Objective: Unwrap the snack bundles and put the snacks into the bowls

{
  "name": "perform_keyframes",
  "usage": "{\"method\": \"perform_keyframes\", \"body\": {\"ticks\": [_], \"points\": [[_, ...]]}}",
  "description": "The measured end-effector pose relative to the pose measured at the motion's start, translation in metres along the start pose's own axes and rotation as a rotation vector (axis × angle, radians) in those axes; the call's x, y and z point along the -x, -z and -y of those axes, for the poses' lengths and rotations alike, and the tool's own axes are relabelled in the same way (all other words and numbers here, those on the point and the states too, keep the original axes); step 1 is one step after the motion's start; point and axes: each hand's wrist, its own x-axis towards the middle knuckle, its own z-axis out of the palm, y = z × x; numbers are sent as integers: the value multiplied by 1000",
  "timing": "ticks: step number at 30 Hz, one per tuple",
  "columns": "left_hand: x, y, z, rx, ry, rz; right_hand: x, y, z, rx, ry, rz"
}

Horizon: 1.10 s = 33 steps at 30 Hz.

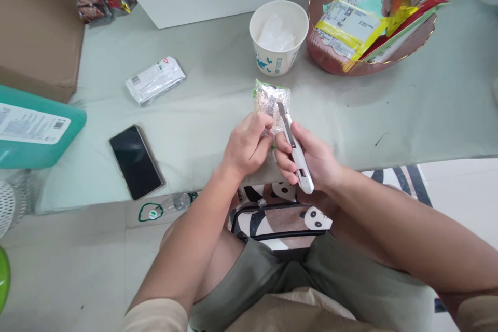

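Observation:
My right hand (315, 158) is closed around a white utility knife (299, 158), its blade out and pointing away from me. Just beyond the knife lies a shiny clear plastic packet (268, 96) with green edges. My left hand (249, 142) is closed at the packet's near left side, thumb and fingers pinched on it. The blade tip overlaps the packet in view; whether it touches cannot be made out. What is inside the packet is unclear.
A paper cup (278, 65) with crumpled clear plastic stands beyond my hands, beside a pink bowl (330, 62) of snack packets. To the left are a phone (137, 162), a white tissue pack (155, 80), a teal bottle (39, 135) and a cardboard box (42, 26).

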Motion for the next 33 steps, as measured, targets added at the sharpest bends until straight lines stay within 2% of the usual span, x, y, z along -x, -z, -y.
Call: {"method": "perform_keyframes", "body": {"ticks": [7, 15, 25, 29, 33], "points": [[3, -2, -3, -60, 6, -41, -3, -6, -10, 40, 29, -106], [4, -4, -3, -132, 38, -164, -2, -15, -15, 105, -25, -192], [3, -4, -2, -150, 82, -263, -1, -21, -21, 189, -34, -204], [1, -2, 1, -145, 66, -311, -1, -21, -23, 195, -82, -184], [-1, -2, 3, -99, 98, -344, -1, -22, -22, 249, -71, -156]]}}
